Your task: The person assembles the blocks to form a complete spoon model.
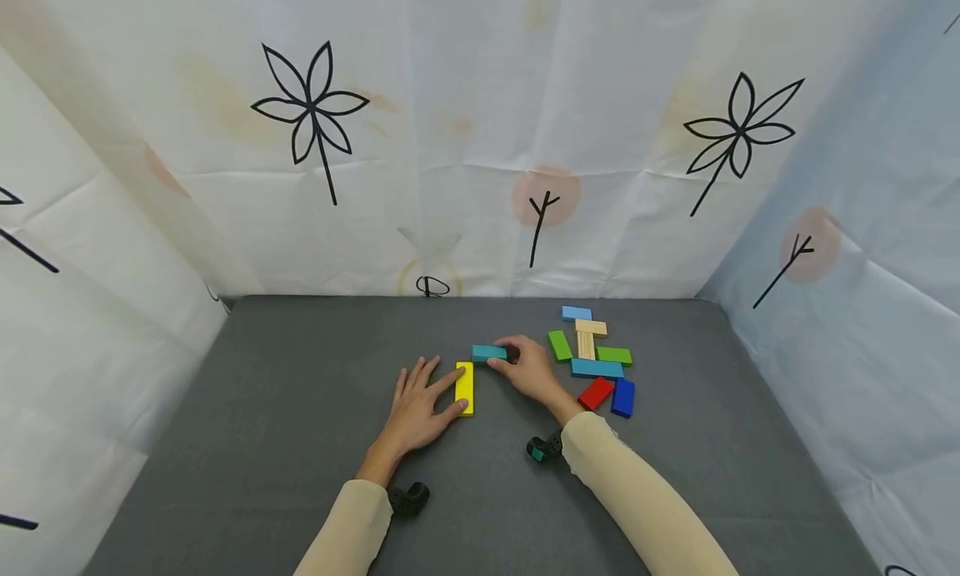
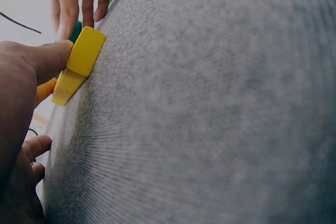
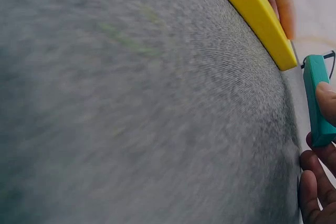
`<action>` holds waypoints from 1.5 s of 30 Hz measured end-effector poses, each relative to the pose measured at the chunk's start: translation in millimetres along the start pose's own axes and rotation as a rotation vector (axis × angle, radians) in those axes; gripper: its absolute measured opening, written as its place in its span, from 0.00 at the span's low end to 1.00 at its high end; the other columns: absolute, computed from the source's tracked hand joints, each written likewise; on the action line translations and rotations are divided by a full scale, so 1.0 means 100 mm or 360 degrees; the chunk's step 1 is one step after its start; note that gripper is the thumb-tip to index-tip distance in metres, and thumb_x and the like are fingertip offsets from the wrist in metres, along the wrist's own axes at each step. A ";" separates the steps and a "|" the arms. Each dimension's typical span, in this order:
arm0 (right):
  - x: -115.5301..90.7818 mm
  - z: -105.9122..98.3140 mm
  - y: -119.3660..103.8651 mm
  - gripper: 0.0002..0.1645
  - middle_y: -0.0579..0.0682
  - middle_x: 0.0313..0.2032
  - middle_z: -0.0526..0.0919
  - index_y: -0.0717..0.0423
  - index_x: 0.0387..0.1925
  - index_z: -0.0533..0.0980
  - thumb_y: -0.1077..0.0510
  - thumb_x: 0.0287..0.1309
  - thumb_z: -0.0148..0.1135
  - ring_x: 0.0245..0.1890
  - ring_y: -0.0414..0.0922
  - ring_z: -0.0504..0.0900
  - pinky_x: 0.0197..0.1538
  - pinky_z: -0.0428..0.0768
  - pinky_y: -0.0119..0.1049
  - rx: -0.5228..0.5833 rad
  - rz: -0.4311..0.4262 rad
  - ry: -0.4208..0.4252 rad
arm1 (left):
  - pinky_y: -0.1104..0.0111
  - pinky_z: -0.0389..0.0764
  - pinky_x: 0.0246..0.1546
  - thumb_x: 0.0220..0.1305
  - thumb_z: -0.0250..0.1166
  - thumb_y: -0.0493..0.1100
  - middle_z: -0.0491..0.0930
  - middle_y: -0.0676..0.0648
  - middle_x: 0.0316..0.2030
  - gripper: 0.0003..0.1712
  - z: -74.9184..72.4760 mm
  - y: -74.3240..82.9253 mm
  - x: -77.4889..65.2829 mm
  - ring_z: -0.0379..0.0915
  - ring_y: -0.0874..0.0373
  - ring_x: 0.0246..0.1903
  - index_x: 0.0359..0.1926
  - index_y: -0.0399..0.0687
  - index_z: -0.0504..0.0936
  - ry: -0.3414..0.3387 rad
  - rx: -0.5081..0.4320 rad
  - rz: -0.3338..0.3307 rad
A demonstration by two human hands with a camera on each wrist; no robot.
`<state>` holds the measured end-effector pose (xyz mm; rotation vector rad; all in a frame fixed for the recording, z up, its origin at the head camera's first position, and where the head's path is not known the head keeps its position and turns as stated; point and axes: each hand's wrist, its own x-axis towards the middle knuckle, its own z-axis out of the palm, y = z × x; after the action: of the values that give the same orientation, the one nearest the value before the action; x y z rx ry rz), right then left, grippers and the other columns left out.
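Note:
A yellow block point(image 1: 466, 390) lies lengthwise on the dark grey table. My left hand point(image 1: 416, 413) is spread flat beside it, with the index fingertip on the block's far part and the thumb on its near end; the other fingers stretch out to the left. Just beyond the yellow block is a teal block point(image 1: 487, 353), set crosswise. My right hand point(image 1: 528, 370) pinches its right end between thumb and fingers. In the right wrist view, the teal block point(image 3: 315, 98) appears close past the end of the yellow block point(image 3: 257, 19).
To the right lies a figure of several blocks: light blue point(image 1: 577, 313), plain wood point(image 1: 586, 344), green point(image 1: 559, 346), a longer teal one point(image 1: 597, 368), red point(image 1: 596, 393) and dark blue point(image 1: 622, 398). Patterned white cloth point(image 1: 450, 142) hangs behind the table and at both sides.

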<state>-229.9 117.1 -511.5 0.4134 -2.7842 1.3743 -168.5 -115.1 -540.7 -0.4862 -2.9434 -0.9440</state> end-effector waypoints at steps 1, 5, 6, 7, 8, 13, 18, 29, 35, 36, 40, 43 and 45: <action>0.03 0.02 -0.01 0.20 0.57 0.47 0.82 0.61 0.54 0.81 0.58 0.63 0.71 0.46 0.52 0.81 0.51 0.80 0.49 -0.0014 0.0008 -0.0006 | 0.41 0.33 0.73 0.70 0.59 0.66 0.56 0.37 0.76 0.35 0.00 0.00 0.00 0.39 0.37 0.78 0.73 0.60 0.72 -0.0004 -0.0002 -0.0002; 0.11 0.06 -0.04 0.19 0.56 0.47 0.82 0.60 0.55 0.82 0.57 0.65 0.70 0.46 0.52 0.81 0.51 0.80 0.49 -0.0033 0.0035 -0.0043 | 0.41 0.32 0.73 0.70 0.59 0.65 0.56 0.37 0.76 0.35 -0.01 0.02 0.01 0.39 0.38 0.78 0.73 0.61 0.71 -0.0023 -0.0015 -0.0020; 0.13 0.07 -0.05 0.19 0.56 0.47 0.82 0.60 0.54 0.82 0.57 0.65 0.69 0.46 0.52 0.81 0.52 0.79 0.50 -0.0042 0.0038 -0.0052 | 0.41 0.32 0.73 0.70 0.59 0.65 0.56 0.37 0.76 0.35 -0.01 0.02 0.01 0.39 0.38 0.78 0.73 0.61 0.71 -0.0025 -0.0024 -0.0025; 0.15 0.08 -0.06 0.19 0.56 0.48 0.82 0.59 0.54 0.82 0.56 0.65 0.69 0.46 0.52 0.80 0.52 0.79 0.49 -0.0055 0.0041 -0.0063 | 0.41 0.33 0.73 0.70 0.59 0.65 0.56 0.37 0.76 0.35 -0.01 0.03 0.01 0.39 0.37 0.78 0.73 0.60 0.72 -0.0019 -0.0030 -0.0024; 0.16 0.08 -0.07 0.19 0.56 0.48 0.82 0.59 0.54 0.82 0.56 0.65 0.69 0.47 0.52 0.80 0.52 0.79 0.49 -0.0065 0.0047 -0.0077 | 0.40 0.33 0.73 0.70 0.59 0.64 0.56 0.37 0.76 0.35 -0.02 0.03 0.01 0.40 0.37 0.77 0.73 0.60 0.72 -0.0015 -0.0029 -0.0023; 0.21 0.12 -0.08 0.19 0.56 0.48 0.82 0.58 0.54 0.83 0.55 0.64 0.70 0.46 0.53 0.79 0.53 0.78 0.50 -0.0115 0.0052 -0.0110 | 0.40 0.35 0.73 0.70 0.60 0.65 0.57 0.37 0.76 0.35 -0.02 0.03 0.02 0.40 0.37 0.77 0.73 0.60 0.72 -0.0019 -0.0019 -0.0028; 0.24 0.17 -0.08 0.19 0.56 0.48 0.81 0.56 0.53 0.84 0.54 0.64 0.71 0.49 0.54 0.76 0.58 0.67 0.57 -0.0141 0.0045 -0.0122 | 0.41 0.33 0.73 0.70 0.59 0.66 0.56 0.38 0.76 0.35 -0.02 0.03 0.04 0.39 0.38 0.78 0.74 0.61 0.71 -0.0031 -0.0009 -0.0045; 0.26 0.22 -0.09 0.20 0.55 0.48 0.80 0.55 0.55 0.84 0.52 0.65 0.69 0.52 0.54 0.73 0.57 0.59 0.61 -0.0159 0.0037 -0.0177 | 0.41 0.33 0.73 0.70 0.58 0.67 0.55 0.39 0.77 0.36 0.00 0.01 0.04 0.38 0.39 0.78 0.74 0.62 0.70 -0.0039 0.0008 -0.0044; 0.26 0.25 -0.09 0.21 0.54 0.49 0.79 0.56 0.57 0.83 0.52 0.66 0.68 0.51 0.54 0.71 0.53 0.57 0.58 -0.0159 0.0013 -0.0186 | 0.41 0.33 0.73 0.70 0.59 0.66 0.55 0.39 0.77 0.36 0.00 0.01 0.04 0.38 0.39 0.78 0.74 0.61 0.70 -0.0043 0.0006 -0.0036; 0.26 0.26 -0.09 0.21 0.54 0.49 0.79 0.56 0.57 0.83 0.52 0.66 0.68 0.51 0.54 0.71 0.53 0.57 0.57 -0.0155 0.0012 -0.0184 | 0.41 0.33 0.73 0.70 0.59 0.66 0.55 0.39 0.77 0.36 0.00 0.01 0.04 0.38 0.39 0.78 0.74 0.61 0.70 -0.0044 0.0008 -0.0037; 0.25 0.27 -0.08 0.22 0.54 0.49 0.79 0.55 0.57 0.83 0.51 0.65 0.69 0.51 0.54 0.71 0.53 0.56 0.57 -0.0146 0.0022 -0.0174 | 0.41 0.32 0.73 0.70 0.59 0.66 0.54 0.39 0.77 0.36 0.00 0.00 0.04 0.38 0.39 0.78 0.74 0.61 0.70 -0.0044 0.0012 -0.0044; 0.24 0.27 -0.07 0.22 0.54 0.49 0.79 0.55 0.57 0.84 0.52 0.64 0.70 0.51 0.53 0.71 0.53 0.56 0.56 -0.0129 0.0021 -0.0163 | 0.41 0.33 0.73 0.70 0.58 0.66 0.54 0.39 0.77 0.36 0.01 0.00 0.04 0.38 0.39 0.78 0.74 0.62 0.70 -0.0045 0.0025 -0.0044; 0.23 0.27 -0.07 0.21 0.54 0.49 0.79 0.55 0.56 0.84 0.52 0.64 0.70 0.51 0.53 0.70 0.54 0.56 0.57 -0.0110 0.0018 -0.0158 | 0.41 0.33 0.73 0.70 0.59 0.66 0.55 0.39 0.77 0.36 0.00 0.00 0.03 0.38 0.39 0.78 0.74 0.62 0.70 -0.0043 0.0027 -0.0044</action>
<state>-247.9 86.3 -519.8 0.4776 -2.9076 1.2895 -171.6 -113.6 -540.5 -0.4624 -2.9875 -0.9213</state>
